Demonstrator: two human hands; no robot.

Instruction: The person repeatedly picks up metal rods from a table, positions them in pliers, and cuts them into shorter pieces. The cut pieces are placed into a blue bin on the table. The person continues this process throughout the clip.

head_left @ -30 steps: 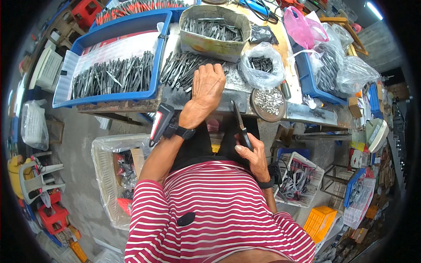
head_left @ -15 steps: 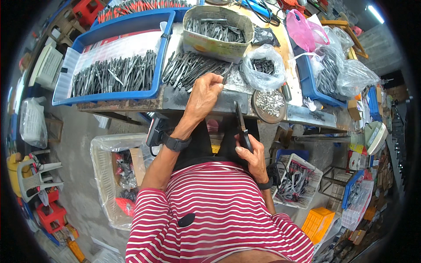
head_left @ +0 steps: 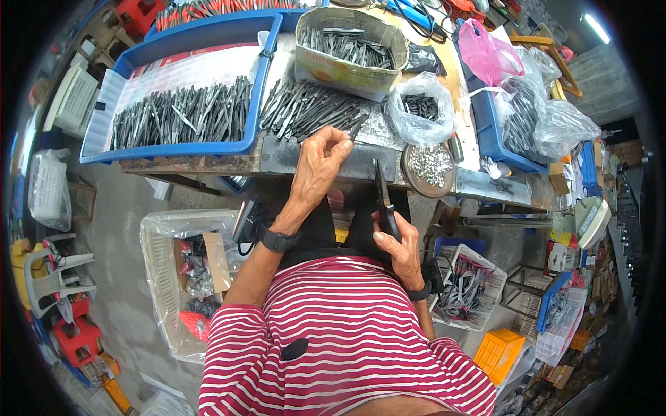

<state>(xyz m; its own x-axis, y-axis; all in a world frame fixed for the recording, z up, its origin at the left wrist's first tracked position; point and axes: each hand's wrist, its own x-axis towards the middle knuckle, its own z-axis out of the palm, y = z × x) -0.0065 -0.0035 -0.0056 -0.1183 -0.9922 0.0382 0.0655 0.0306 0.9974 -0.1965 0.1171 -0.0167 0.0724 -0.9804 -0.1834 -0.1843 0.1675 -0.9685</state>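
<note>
My left hand (head_left: 318, 163) is closed in a pinch on a slim dark metal piece (head_left: 358, 125), held above the table's front edge beside a loose pile of similar dark pieces (head_left: 305, 111). My right hand (head_left: 400, 251) wraps round the black handle of a long, narrow dark tool (head_left: 382, 186); its tip points up toward the table edge, and its exact kind is unclear. Just right of that tip, a round dish (head_left: 409, 182) holds many small silvery bits (head_left: 427, 165). Behind it stands a clear plastic bag (head_left: 416, 128) with short black pieces inside.
A blue tray (head_left: 173, 151) of dark metal pieces is at the left, with a cardboard box (head_left: 340, 78) of more pieces behind the pile. Another blue tray (head_left: 498, 149) with bagged parts stands right. Below the table are white baskets (head_left: 163, 277) and an orange crate (head_left: 499, 355).
My left hand has come slightly lower and nearer with the metal piece, which now leans further to the right. My right hand keeps its hold on the dark tool, nearly still.
</note>
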